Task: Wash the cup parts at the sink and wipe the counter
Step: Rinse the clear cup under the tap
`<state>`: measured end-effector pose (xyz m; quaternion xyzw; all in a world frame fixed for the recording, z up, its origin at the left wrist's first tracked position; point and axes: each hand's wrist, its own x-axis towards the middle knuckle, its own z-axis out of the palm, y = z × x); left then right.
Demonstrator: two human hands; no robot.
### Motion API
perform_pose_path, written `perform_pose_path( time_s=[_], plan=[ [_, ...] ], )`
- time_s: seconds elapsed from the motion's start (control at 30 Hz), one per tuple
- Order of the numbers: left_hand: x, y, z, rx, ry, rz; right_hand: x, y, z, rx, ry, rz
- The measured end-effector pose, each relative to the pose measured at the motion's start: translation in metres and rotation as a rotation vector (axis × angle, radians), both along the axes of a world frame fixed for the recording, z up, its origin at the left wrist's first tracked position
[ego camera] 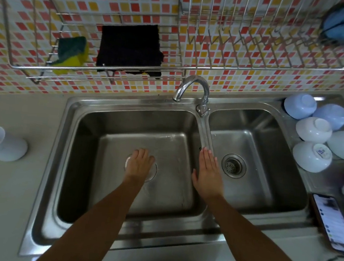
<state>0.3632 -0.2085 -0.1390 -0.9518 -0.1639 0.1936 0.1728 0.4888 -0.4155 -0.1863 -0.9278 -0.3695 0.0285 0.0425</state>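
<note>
My left hand reaches down into the left basin of the steel double sink. Its fingers curl over a round, pale-rimmed thing on the basin floor; I cannot tell whether that is the drain or a cup part, or whether the hand grips it. My right hand lies flat with fingers together over the divider between the basins and holds nothing. A white cup lies on its side on the counter at the far left. No water runs from the tap.
A yellow-green sponge and a black cloth rest on the wall rack above the sink. Several upturned bowls crowd the right drainboard. A lit phone lies on its cable at the right. A blue cloth hangs top right.
</note>
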Motion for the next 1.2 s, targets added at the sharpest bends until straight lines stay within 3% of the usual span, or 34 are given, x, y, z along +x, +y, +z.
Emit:
perform_pose_path(
  time_s=[0.1,0.33,0.5,0.6,0.67,0.8,0.93,1.1,1.2],
  plan=[
    [-0.001,0.001,-0.001,0.042,0.019,-0.076,-0.001,0.001,0.001,0.012,0.006,-0.001],
    [-0.019,0.008,0.006,-0.048,-0.187,0.053,-0.002,0.001,0.005,0.019,0.011,0.0],
    [-0.039,0.016,-0.001,-0.289,-0.414,0.274,-0.002,0.0,0.007,0.021,0.091,0.004],
    [-0.051,0.021,-0.007,-0.608,-0.588,0.459,0.0,-0.001,0.012,0.05,0.15,0.001],
    [-0.059,0.02,-0.003,-0.848,-0.771,0.59,-0.003,0.002,0.017,0.163,0.214,-0.043],
    [-0.082,0.021,0.021,-0.905,-1.031,0.652,-0.028,0.023,0.048,0.552,0.398,-0.192],
    [-0.102,0.037,0.051,-0.837,-1.182,0.583,-0.061,0.08,0.109,0.812,0.328,-0.008],
    [-0.107,0.066,0.1,-0.837,-1.329,0.465,-0.095,0.166,0.237,1.133,0.196,0.259],
    [-0.11,0.081,0.128,-0.763,-1.382,0.428,-0.1,0.216,0.291,1.132,0.106,0.379]
  ],
)
